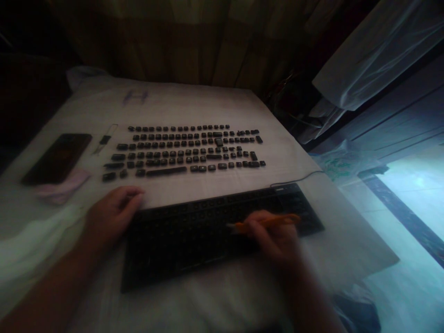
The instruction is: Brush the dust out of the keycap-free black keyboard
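Observation:
A black keyboard (194,240) lies slightly slanted on the white-covered table, its key caps off; the image is dark and blurred. In my right hand (277,236) is a slim orange tool (268,222) with a short pale tip; its exact kind is unclear. That tip points left, over the middle of the keyboard. My left hand (113,212) rests by the keyboard's upper left corner, fingers loosely curled, with nothing visible in them. Beyond the keyboard, loose black key caps (180,160) are laid out in several rows, including a long space bar (166,171).
At the left lie a dark phone (57,158), a pink cloth (64,187) and a small wire-looped tool (106,138). A cable (298,179) runs off the keyboard's back right. Past the table's right edge are a plastic bag (342,159) and the floor (412,185).

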Motion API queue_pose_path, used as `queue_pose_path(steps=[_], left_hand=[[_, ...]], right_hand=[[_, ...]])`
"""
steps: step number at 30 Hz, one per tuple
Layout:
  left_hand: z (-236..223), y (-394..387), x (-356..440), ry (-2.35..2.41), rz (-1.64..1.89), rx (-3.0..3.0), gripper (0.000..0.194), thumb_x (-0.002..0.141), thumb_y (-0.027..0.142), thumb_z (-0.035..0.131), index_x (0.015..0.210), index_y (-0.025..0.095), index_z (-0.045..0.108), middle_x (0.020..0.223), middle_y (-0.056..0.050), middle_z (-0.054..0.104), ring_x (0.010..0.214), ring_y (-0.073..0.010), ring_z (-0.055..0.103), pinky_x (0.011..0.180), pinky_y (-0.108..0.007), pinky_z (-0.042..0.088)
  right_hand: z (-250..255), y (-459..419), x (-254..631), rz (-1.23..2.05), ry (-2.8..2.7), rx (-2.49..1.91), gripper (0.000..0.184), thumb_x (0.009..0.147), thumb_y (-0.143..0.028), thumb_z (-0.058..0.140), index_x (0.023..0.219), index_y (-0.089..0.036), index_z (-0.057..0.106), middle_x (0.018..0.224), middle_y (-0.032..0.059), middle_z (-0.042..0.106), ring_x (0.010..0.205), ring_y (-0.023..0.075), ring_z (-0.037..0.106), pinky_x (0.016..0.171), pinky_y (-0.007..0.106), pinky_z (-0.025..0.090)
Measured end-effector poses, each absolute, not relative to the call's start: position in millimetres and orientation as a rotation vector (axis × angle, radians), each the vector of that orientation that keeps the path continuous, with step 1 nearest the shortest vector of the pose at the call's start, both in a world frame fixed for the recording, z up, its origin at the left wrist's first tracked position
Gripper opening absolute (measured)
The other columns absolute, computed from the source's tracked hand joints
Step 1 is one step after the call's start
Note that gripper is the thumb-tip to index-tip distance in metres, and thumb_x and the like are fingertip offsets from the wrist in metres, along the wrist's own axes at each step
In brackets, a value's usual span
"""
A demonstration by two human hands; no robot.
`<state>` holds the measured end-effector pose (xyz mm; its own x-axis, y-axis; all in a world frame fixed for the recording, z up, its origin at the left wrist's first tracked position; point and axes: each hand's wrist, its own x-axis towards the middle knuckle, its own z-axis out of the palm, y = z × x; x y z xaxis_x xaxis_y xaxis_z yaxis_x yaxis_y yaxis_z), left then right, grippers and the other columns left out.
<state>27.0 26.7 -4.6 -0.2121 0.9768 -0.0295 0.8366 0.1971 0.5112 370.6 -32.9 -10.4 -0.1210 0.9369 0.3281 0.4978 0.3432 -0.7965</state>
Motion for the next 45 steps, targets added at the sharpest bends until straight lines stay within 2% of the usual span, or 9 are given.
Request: queue_pose_path(steps=[21,35,45], left_hand=[[-6.7,26.7,26.7,2.127,0.556,1.713,0.044,0.078,0.056,0.044,0.098,0.025,0.069,0.095,-0.004,0.075,0.081,-0.0230,0.068,0.084,-0.037,0.053],[-6.3,27.2,24.4,2.124,0.561,1.751,0.043,0.079,0.055,0.044,0.097,0.025,0.069,0.097,-0.003,0.076,0.084,-0.0223,0.069,0.085,-0.035,0.054],[-5.8,26.4,27.0,2.097,0.574,1.719,0.045,0.079,0.055,0.044,0.099,0.023,0.069,0.098,-0.004,0.075,0.085,-0.0232,0.069,0.086,-0.037,0.054]], right_hand=[[-8.2,-33.5,369.6,0.688,-1.751,-1.270,0.018,0.095,-0.024,0.054,0.082,-0.022,0.067,0.069,0.0002,0.070,0.059,0.0159,0.067,0.057,0.027,0.054],[-7.6,-31.6,368.4,0.703,-1.744,-1.280,0.019,0.095,-0.024,0.054,0.082,-0.022,0.068,0.066,-0.0007,0.068,0.056,0.0149,0.065,0.053,0.025,0.051],[-7.6,-30.5,367.7,0.674,-1.795,-1.280,0.017,0.095,-0.022,0.056,0.084,-0.022,0.068,0.070,0.0002,0.070,0.060,0.0155,0.066,0.058,0.026,0.053]])
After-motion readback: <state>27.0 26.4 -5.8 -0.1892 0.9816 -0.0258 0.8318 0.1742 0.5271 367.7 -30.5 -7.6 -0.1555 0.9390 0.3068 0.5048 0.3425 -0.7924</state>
